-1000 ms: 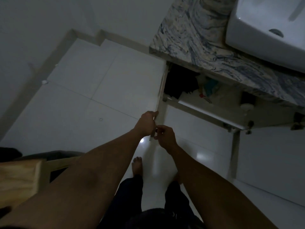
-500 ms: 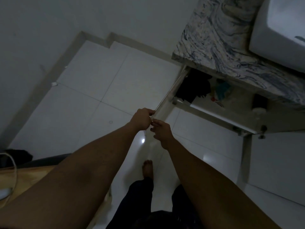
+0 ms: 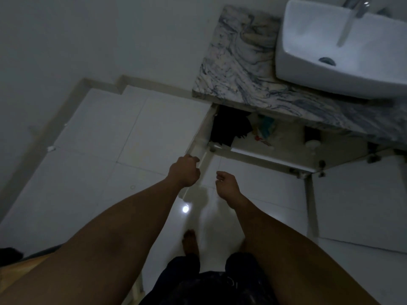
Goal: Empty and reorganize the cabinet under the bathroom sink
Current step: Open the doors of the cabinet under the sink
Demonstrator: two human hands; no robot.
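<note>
- A person's left hand (image 3: 185,171) grips the outer edge of the left cabinet door (image 3: 203,134), fingers curled round it. The door stands swung out from the cabinet (image 3: 262,156) and is seen nearly edge-on.
- The right hand (image 3: 226,183) hovers just beside the door without touching it, fingers loosely curled and holding nothing.
- The cabinet sits open beneath a marbled countertop (image 3: 237,73), on which a white basin (image 3: 326,69) rests.
- Inside, a black bundle (image 3: 229,128) fills the left end, a teal-and-red item (image 3: 265,129) lies next to it, and a dark container with a pale round base (image 3: 312,140) stands farther right. The dim light hides what these are.
- The right door (image 3: 361,201) hangs open over the white floor tiles (image 3: 99,150).
- 1 bare foot (image 3: 190,241) shows below the hands, near a bright reflection (image 3: 185,209).
</note>
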